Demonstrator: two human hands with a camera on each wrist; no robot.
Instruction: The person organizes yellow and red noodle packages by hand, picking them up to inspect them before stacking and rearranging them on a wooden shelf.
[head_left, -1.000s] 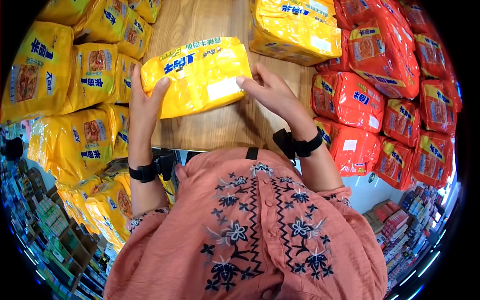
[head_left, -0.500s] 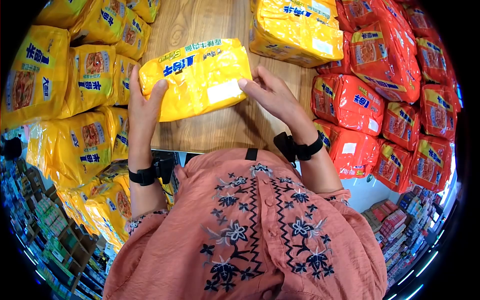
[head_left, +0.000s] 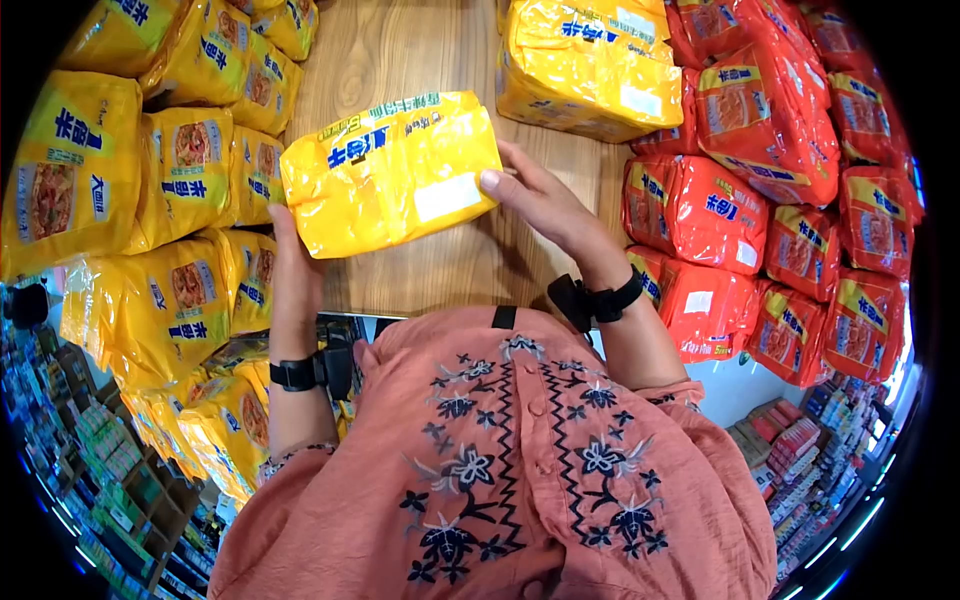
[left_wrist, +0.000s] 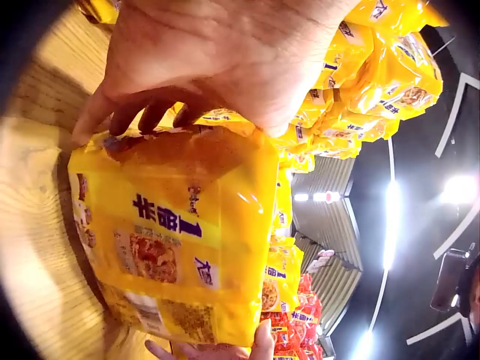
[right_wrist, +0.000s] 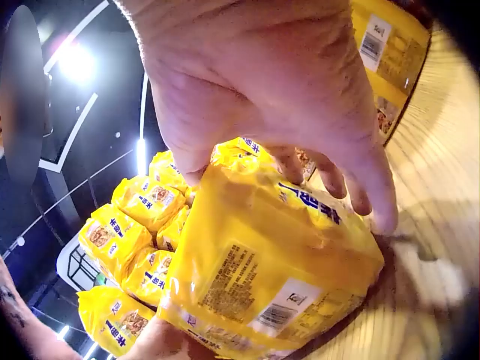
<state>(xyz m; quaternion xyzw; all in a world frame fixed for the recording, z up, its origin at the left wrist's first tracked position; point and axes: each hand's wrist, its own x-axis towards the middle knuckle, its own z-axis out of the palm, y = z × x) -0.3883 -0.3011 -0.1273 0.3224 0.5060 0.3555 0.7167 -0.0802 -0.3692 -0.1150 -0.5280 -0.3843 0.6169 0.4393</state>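
Note:
A yellow noodle multipack (head_left: 390,175) is held between both hands above the wooden table, its white label patch toward the right hand. The left hand (head_left: 295,285) is at the pack's left end; in the left wrist view that hand (left_wrist: 217,64) lies against the pack (left_wrist: 180,217), fingers bent over its edge. With its thumb on the front face near the label, the right hand (head_left: 555,205) grips the right end. The right wrist view shows the right hand (right_wrist: 270,90) spread over the end of the pack (right_wrist: 262,255), barcode side visible.
Yellow packs (head_left: 180,170) are stacked along the left side. Another yellow pile (head_left: 590,80) stands at the back right, beside stacked red packs (head_left: 700,205). Wooden table surface (head_left: 420,280) shows around the held pack. Store shelves (head_left: 110,460) are below at left.
The left thumb has left the pack's front face, and the left hand has shifted lower along the left end. The held pack sits slightly lower in view; the right hand keeps its grip.

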